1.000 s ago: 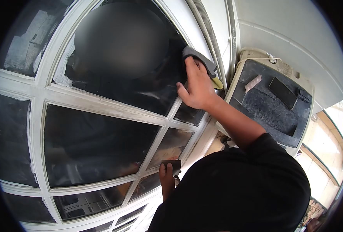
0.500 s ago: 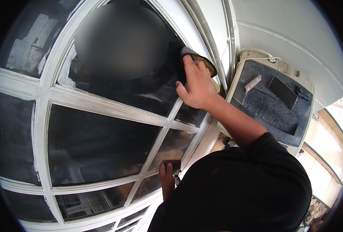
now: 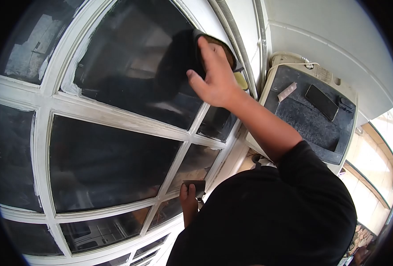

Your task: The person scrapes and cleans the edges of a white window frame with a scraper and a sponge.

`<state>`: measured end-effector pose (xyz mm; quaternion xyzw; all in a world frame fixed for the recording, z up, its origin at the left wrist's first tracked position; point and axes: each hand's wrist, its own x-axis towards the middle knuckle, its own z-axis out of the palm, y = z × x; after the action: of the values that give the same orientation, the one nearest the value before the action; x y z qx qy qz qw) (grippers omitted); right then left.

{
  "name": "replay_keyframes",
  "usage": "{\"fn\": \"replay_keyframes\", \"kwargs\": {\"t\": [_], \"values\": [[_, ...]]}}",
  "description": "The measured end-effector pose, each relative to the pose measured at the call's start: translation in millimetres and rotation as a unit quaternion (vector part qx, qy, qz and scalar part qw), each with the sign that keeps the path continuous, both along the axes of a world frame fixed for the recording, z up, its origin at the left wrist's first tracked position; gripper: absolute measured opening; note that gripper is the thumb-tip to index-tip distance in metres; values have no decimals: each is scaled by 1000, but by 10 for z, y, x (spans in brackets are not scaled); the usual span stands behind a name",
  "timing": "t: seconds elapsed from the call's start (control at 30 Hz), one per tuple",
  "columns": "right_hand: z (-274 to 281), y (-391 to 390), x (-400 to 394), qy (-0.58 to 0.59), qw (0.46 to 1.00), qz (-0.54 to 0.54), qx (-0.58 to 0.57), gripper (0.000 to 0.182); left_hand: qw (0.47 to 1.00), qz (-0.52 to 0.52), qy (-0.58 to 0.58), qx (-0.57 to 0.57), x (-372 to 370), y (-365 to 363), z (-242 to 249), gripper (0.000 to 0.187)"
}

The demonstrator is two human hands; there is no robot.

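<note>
My right hand (image 3: pixel 217 77) is up at the right side of a large dark windowpane (image 3: pixel 116 66). Its fingers press over a dark, curved pad (image 3: pixel 226 51) with a grey edge, while the thumb sticks out to the side. A yellowish piece (image 3: pixel 241 81) shows just below the pad, beside the wrist. Lower down, my left hand (image 3: pixel 188 201) grips a dark, flat, rectangular piece (image 3: pixel 197 187) in front of the small lower panes. Its thumb and a finger show on the near face; the rest is hidden.
White wooden bars (image 3: pixel 48 106) divide the panes, with rough white paint on their edges. At right stands a beige machine (image 3: pixel 274 95) with a dark top, bearing a phone (image 3: pixel 322 103) and a pale pink strip (image 3: pixel 287 92). Grey pipes (image 3: pixel 232 26) run along the wall.
My right hand and the pad have moved up and left along the pane's edge. The yellowish piece shows more. My left hand keeps its grip in nearly the same place.
</note>
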<state>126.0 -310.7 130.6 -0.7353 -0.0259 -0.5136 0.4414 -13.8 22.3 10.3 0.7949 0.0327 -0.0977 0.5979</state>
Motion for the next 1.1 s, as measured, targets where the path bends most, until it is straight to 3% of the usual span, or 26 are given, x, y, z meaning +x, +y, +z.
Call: {"fn": "replay_keyframes", "kwargs": {"t": [0.03,0.07,0.1,0.17,0.23,0.3,0.37,0.57,0.63,0.67,0.7,0.73,0.9,0.97,1.1], "values": [[64,-22,10,-50,996,40,62,67,1000,-5,3,-4,-3,4,15,14],[135,-39,-26,-126,965,154,173,64,1000,-3,3,-5,-5,37,-4,14],[284,-71,-100,-199,902,264,276,61,1000,1,-2,3,1,76,-50,14],[371,-319,-390,-187,792,435,385,55,1000,10,-8,2,-3,91,-85,15],[322,-411,-533,-165,737,487,438,50,999,17,-18,-42,-39,58,-47,16],[245,-414,-593,-152,733,481,456,46,998,19,-4,-61,-59,52,-9,16],[184,-398,-644,-121,705,501,486,44,999,-8,-34,-11,-81,111,-52,16],[181,-177,-931,-20,747,453,486,27,993,32,3,-110,-134,141,-137,14],[159,-95,-1098,181,880,345,272,21,990,26,4,-138,-160,175,-105,13],[162,-16,-1164,187,881,347,263,21,991,28,3,-128,-165,236,-162,14],[165,62,-1229,251,932,260,-2,21,990,32,5,-138,-181,282,-179,14],[162,134,-1289,291,906,153,-267,21,990,33,14,-137,-205,325,-193,14],[-184,358,-1492,315,924,100,-195,20,993,26,-7,-117,-390,553,-391,15],[-263,413,-1594,333,938,81,-47,18,990,36,17,-137,-459,661,-501,16],[-229,548,-1705,351,934,57,-33,28,986,32,58,-151,-520,768,-614,16]]}}
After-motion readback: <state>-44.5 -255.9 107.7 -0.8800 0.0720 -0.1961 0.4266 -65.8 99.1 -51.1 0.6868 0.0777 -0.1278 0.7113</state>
